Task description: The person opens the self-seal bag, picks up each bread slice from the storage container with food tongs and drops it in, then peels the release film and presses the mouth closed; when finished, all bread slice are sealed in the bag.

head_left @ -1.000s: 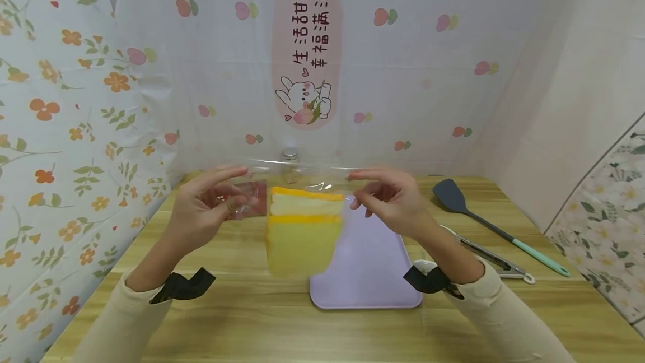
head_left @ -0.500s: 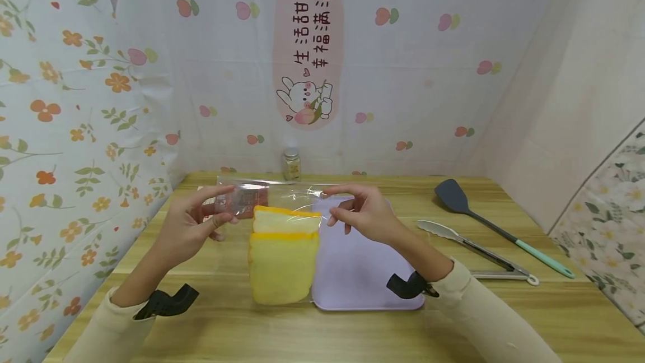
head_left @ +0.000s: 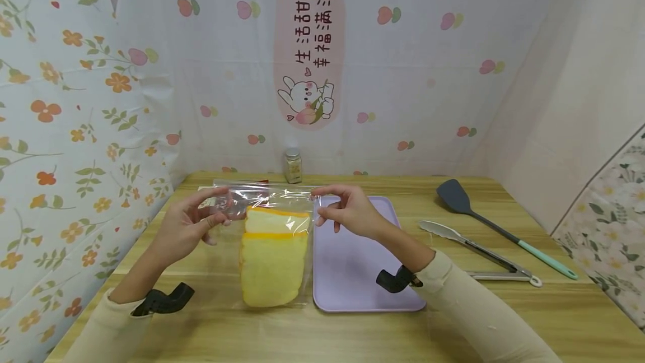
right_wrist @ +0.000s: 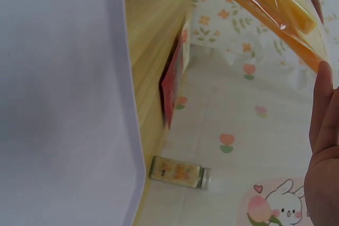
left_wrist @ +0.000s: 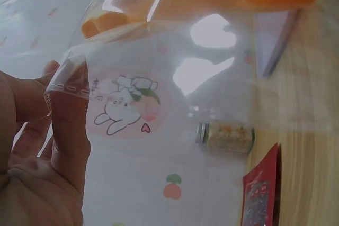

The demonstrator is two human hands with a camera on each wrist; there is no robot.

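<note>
A clear plastic bag (head_left: 282, 198) with yellow bread slices (head_left: 274, 268) edged in orange crust is held up between both hands, left of the lilac tray (head_left: 363, 273). My left hand (head_left: 183, 226) holds its upper left side between thumb and forefinger; the left wrist view shows the bag's seam at those fingers. At the upper right side, my right hand (head_left: 353, 212) grips the film with thumb and forefinger apart along the edge. In the right wrist view, the right fingers (right_wrist: 324, 115) meet the bag beside the bread crust (right_wrist: 275, 27). Whether the bag's bottom touches the table cannot be told.
A red packet (left_wrist: 260, 191) lies behind the bag. A small glass jar (head_left: 293, 167) with a metal lid stands at the table's back edge. On the right lie metal tongs (head_left: 468, 242) and a dark spatula (head_left: 456, 198) with a mint handle.
Both hands have carried the bag of bread left and lower, mostly in the first half second. The jar and more of the tray now show, no longer covered by it.
</note>
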